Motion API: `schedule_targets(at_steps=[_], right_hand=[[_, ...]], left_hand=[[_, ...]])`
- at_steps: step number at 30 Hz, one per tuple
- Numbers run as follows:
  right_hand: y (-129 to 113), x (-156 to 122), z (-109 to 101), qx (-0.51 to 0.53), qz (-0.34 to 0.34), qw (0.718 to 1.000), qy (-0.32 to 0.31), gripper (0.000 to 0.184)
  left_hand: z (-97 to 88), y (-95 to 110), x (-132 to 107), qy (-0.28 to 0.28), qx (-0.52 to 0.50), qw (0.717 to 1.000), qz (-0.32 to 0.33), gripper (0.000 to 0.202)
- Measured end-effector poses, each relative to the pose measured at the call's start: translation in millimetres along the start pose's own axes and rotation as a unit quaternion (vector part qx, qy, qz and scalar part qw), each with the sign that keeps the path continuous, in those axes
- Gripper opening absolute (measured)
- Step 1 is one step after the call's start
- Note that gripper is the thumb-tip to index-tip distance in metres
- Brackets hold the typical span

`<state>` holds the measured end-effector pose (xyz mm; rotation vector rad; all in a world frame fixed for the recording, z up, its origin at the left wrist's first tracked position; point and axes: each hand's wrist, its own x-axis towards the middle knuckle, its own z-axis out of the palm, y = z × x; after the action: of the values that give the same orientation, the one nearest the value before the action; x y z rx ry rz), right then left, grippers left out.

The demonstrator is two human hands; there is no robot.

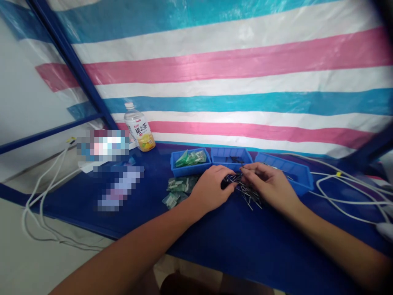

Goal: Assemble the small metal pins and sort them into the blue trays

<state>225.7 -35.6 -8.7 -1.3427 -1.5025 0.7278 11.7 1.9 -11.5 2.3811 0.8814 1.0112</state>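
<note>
My left hand [211, 189] rests on the blue table with its fingers curled round a bunch of thin dark metal pins [231, 179]. My right hand [270, 184] meets it from the right, fingertips pinched on the same pins. More loose pins [251, 198] lie scattered on the table under and between both hands. Just behind the hands stand three blue trays: the left tray [190, 162] holds small green packets, the middle tray [231, 156] holds a few dark pieces, and the right tray [285, 170] is partly hidden by my right hand.
Small green plastic packets [178, 189] lie on the table left of my left hand. A drink bottle [139, 128] stands at the back left. White cables [344, 192] trail over the right side and more cables [46, 192] hang off the left edge. A striped tarp [233, 69] backs the table.
</note>
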Motion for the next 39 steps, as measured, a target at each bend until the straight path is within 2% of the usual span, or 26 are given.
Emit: schedule_targets(at_steps=[3, 5, 9, 11, 14, 18, 23, 28, 32, 36, 39], right_hand=[[-5.3, 9.0, -0.2, 0.005, 0.041, 0.999, 0.001, 0.042], [-7.6, 10.4, 0.1, 0.006, 0.044, 0.999, 0.007, 0.045], [-7.6, 1.0, -0.2, -0.096, -0.021, 0.995, 0.011, 0.045], [-6.4, -5.6, -1.0, -0.177, -0.087, 0.980, 0.008, 0.039], [-4.3, -12.4, -2.0, -0.245, -0.158, 0.956, -0.030, 0.029], [-1.8, -16.2, -2.3, -0.264, -0.187, 0.945, -0.055, 0.030], [-1.3, -18.4, -3.9, -0.262, -0.192, 0.944, -0.062, 0.030], [-2.9, -19.1, -5.0, -0.260, -0.188, 0.945, -0.059, 0.029], [-4.0, -18.9, -4.4, -0.257, -0.188, 0.946, -0.057, 0.029], [-3.3, -19.3, -3.5, -0.234, -0.188, 0.953, -0.036, 0.018], [-2.9, -19.9, -2.9, -0.207, -0.193, 0.959, -0.021, 0.020]], left_hand=[[0.5, -0.8, -1.8, -0.021, 0.037, 0.999, 0.016, 0.026], [0.3, -1.0, -2.6, -0.028, 0.047, 0.998, 0.015, 0.030], [-0.1, -3.1, -2.6, -0.053, 0.063, 0.997, 0.001, 0.035], [-0.2, -4.7, -1.6, -0.069, 0.071, 0.995, -0.004, 0.033], [-0.7, -6.9, -0.1, -0.081, 0.079, 0.994, -0.006, 0.026], [-1.6, -8.4, 0.5, -0.079, 0.082, 0.993, -0.002, 0.022], [-1.4, -9.4, 0.8, -0.059, 0.072, 0.996, -0.004, 0.020], [-1.9, -9.4, 2.1, -0.040, 0.026, 0.999, -0.022, 0.021], [-5.2, -6.1, 3.6, 0.000, -0.024, 0.999, -0.046, 0.018], [-7.8, -2.1, 4.6, 0.046, -0.129, 0.987, -0.090, 0.015], [-5.4, -1.4, 4.1, 0.048, -0.228, 0.967, -0.104, 0.018]])
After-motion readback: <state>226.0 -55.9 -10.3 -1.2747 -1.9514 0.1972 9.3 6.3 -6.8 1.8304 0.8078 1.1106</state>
